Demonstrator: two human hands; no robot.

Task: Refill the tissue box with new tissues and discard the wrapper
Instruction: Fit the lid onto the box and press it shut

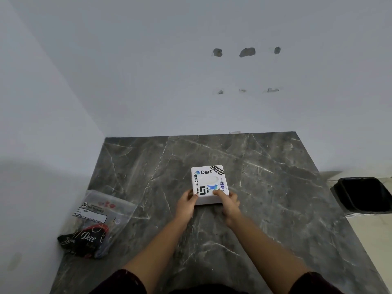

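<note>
Head view: tissue box [209, 183], hands-gripped.

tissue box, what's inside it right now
The tissue box is closed, its lid covered in stickers. Only a pale oval opening shows on top, with no tissue sticking out. Both hands' fingers grip its near edge; the inside is hidden.

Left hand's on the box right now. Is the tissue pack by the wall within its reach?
Probably yes. The left hand grips the tissue box, and the tissue pack lies on the same side with only bare counter between them.
</note>
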